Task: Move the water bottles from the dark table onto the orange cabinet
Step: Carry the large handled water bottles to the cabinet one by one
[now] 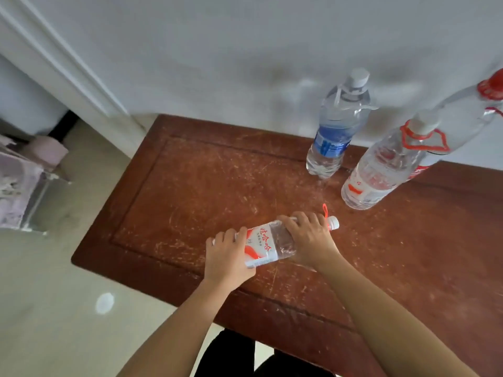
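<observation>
Both hands, left and right, grip a sideways bottle over the cabinet, so standing it upright beside the other bottles likely comes next.

Two bare forearms reach up from the bottom edge toward twelve o'clock, converging near the centre. The left hand sits at about seven o'clock from the right hand. Both are palm down, fingers curled over in a closed grasp, knuckles facing the camera.
</observation>
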The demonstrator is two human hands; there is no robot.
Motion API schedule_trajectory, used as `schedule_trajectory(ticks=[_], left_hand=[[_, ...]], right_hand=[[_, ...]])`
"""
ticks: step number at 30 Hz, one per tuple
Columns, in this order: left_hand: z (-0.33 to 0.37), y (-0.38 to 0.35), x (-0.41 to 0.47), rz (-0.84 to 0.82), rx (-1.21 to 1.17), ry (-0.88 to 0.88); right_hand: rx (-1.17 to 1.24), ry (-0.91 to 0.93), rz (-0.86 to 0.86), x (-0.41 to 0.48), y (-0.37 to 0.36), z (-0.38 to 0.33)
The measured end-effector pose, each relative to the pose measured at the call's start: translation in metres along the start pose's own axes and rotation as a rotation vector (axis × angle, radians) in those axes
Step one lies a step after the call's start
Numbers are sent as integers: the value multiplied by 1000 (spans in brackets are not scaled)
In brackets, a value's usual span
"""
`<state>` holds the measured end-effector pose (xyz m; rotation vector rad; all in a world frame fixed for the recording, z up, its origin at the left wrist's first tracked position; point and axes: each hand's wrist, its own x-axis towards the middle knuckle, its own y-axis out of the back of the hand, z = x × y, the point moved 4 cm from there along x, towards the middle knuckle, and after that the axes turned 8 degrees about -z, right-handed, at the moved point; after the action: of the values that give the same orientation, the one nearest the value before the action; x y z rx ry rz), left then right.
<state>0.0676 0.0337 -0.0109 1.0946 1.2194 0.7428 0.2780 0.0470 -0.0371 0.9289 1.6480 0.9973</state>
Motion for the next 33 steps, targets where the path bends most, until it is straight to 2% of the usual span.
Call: schedule_trajectory(ticks=[6,12,15,22,25,27,33], left_hand=[[-13,-5,-34,-51,-103,146],[-81,-37,-138,-84,-173,449],[-119,-75,-235,-56,-265,651],[-157,-159,-453,-6,-378,975],[-164,-200,-575,-86,-486,1162],[-166,-216,-630,-96,-542,1241],[-170,-265,-805,33,-651,1550]], right_hand=[[-91,133,-148,6,15,-34],[-154,395,-227,0,-4,-151],[-219,614,-237,-32,-31,-243],[-394,999,-277,-143,-109,-427],[-447,1192,-300,-224,-156,-518],[-452,1279,-280,-262,-178,-561],[-416,1608,-181,-395,-238,-703]])
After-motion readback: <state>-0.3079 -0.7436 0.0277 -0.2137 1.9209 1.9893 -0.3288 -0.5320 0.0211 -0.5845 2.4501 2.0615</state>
